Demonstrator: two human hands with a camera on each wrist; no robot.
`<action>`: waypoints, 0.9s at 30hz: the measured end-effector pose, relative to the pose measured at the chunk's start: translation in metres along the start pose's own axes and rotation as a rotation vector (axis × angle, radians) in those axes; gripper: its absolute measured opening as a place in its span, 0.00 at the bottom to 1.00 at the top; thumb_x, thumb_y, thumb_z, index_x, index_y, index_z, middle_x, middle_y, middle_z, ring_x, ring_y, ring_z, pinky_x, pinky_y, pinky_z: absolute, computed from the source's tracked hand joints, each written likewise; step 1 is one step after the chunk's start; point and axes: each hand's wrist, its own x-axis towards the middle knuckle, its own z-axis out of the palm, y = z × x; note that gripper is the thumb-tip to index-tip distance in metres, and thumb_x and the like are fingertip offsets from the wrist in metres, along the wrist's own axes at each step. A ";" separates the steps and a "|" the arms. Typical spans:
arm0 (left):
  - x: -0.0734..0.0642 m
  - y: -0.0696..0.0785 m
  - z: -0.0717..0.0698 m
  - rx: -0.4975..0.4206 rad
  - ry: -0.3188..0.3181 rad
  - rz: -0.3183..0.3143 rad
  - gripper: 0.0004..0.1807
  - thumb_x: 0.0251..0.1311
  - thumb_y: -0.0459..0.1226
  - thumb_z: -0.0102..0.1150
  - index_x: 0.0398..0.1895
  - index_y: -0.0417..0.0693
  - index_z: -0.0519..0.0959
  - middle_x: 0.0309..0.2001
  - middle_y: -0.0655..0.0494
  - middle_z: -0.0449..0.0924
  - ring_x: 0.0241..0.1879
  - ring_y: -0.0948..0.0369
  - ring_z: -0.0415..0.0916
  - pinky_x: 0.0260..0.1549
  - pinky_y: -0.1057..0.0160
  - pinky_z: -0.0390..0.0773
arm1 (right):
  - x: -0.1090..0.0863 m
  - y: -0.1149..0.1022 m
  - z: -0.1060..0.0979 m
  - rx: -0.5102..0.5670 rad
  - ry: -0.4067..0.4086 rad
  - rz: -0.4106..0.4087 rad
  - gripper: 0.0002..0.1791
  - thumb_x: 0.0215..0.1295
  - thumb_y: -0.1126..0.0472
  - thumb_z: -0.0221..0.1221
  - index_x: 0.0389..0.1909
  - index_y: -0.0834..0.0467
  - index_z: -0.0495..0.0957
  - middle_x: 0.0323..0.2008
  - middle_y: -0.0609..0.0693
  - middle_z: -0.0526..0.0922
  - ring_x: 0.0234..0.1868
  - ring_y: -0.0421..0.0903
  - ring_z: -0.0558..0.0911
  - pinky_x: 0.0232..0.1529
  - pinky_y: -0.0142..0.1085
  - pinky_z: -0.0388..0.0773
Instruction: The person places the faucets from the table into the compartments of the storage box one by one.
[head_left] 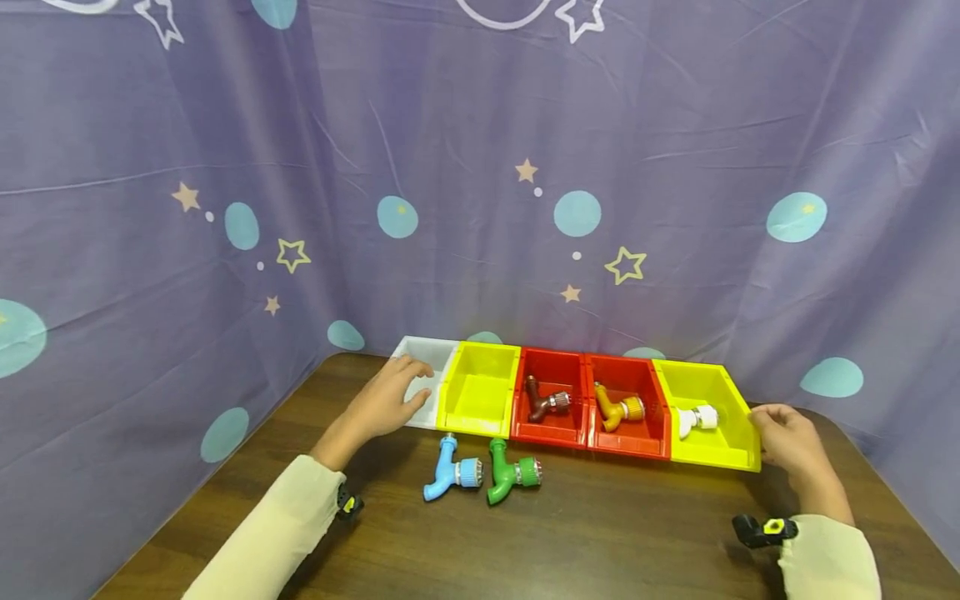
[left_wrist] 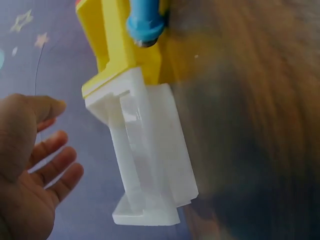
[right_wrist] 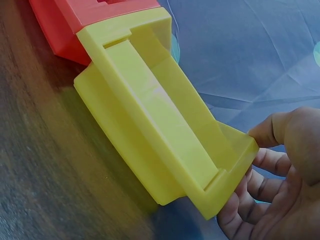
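Note:
My left hand (head_left: 388,396) hovers over the white bin (head_left: 426,418) at the left end of a joined row, fingers loosely bent and holding nothing. In the left wrist view that hand (left_wrist: 35,165) stands apart from the bin. At the other end, my right hand (head_left: 793,442) grips the outer side of a yellow bin (head_left: 712,454). Its thumb and curled fingers meet the bin's edge in the right wrist view. A white faucet (head_left: 697,419) lies inside this bin. On the table nearby lie a blue faucet (head_left: 452,472) and a green faucet (head_left: 512,472).
Between the end bins stand another yellow bin (head_left: 477,427) and two red bins, the left red bin (head_left: 550,435) with a brown faucet (head_left: 546,402), the right red bin (head_left: 628,445) with an orange-yellow faucet (head_left: 618,408). A patterned curtain (head_left: 480,167) hangs behind the wooden table (head_left: 570,542).

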 end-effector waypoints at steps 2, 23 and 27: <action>-0.001 0.005 0.000 0.009 -0.028 0.081 0.14 0.66 0.36 0.66 0.52 0.44 0.81 0.50 0.51 0.79 0.52 0.51 0.75 0.53 0.49 0.75 | 0.000 -0.001 0.000 0.001 0.001 -0.002 0.29 0.80 0.51 0.41 0.64 0.73 0.65 0.59 0.73 0.69 0.43 0.50 0.77 0.33 0.36 0.80; -0.031 0.047 0.002 0.024 -0.434 0.302 0.31 0.65 0.59 0.63 0.66 0.56 0.76 0.60 0.57 0.72 0.54 0.60 0.71 0.53 0.56 0.76 | -0.001 -0.001 0.001 0.026 0.006 0.003 0.29 0.80 0.50 0.41 0.63 0.72 0.65 0.61 0.73 0.68 0.43 0.49 0.77 0.35 0.37 0.80; -0.036 0.052 0.007 0.019 -0.452 0.298 0.34 0.64 0.59 0.64 0.70 0.59 0.72 0.62 0.57 0.70 0.55 0.61 0.70 0.52 0.57 0.77 | -0.001 0.000 0.002 0.029 0.010 0.011 0.29 0.80 0.50 0.41 0.64 0.72 0.65 0.61 0.73 0.68 0.44 0.50 0.77 0.35 0.37 0.80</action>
